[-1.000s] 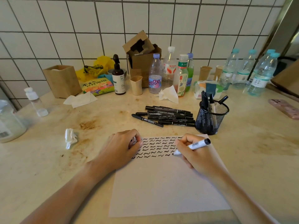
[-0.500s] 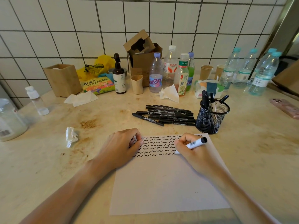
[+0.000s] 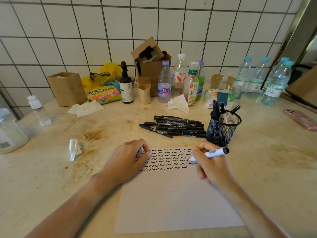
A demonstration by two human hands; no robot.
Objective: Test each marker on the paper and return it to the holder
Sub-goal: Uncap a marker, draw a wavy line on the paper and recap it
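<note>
Testing step in hand, right hand (image 3: 211, 166) fingers clamped on marker (image 3: 210, 154) with tip at paper (image 3: 171, 194), left hand (image 3: 127, 160) fingers curled, seemingly pinching its cap; next likely recapping, then dropping into holder (image 3: 223, 128) just beyond.

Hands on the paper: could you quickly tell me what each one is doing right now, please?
Left hand: fingers curled, resting on the paper; what it holds cannot be told.
Right hand: grips the marker, tip on the paper.
</note>
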